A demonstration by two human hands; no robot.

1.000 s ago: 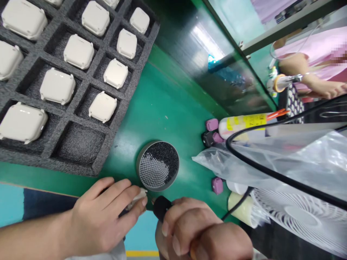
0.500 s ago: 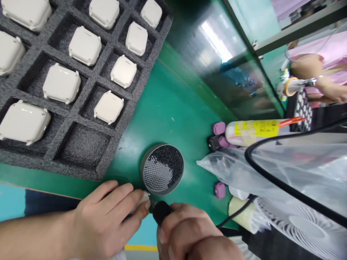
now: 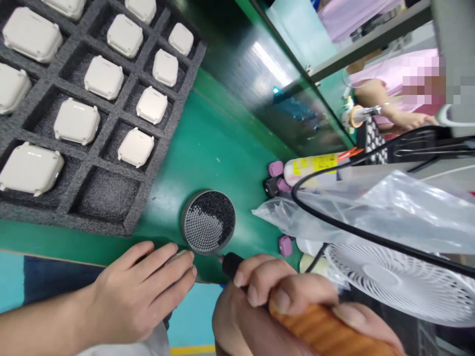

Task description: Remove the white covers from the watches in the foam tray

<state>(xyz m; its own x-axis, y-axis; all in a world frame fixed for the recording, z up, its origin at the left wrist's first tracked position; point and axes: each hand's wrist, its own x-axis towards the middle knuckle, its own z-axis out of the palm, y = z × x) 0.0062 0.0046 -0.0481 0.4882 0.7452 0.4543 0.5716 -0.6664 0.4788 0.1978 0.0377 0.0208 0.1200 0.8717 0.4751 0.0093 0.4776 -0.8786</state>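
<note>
Work looks to be partway through a piece, judging by the hands; how many are done, nothing in view settles. The tray [image 3: 98, 225] holds white cases [image 3: 135, 147] in nearly every pocket that shows — the corner pocket nearest the left hand [image 3: 139, 291] shows its foam floor; whether those cases are finished or waiting, I cannot tell. The left hand is at the table [image 3: 218, 143] edge, its fingers bent and close together; a pale sliver seems to show between them, but whether they are clamped on a case is hidden. The right hand [image 3: 252, 321] is wrapped round the driver [image 3: 319, 329], fingers closed along its orange handle; the tip is just beside the dish [image 3: 184, 228] — touching or not is too small to tell; inside, dark grains lie beside pale dots, so the supply looks partly used.
</note>
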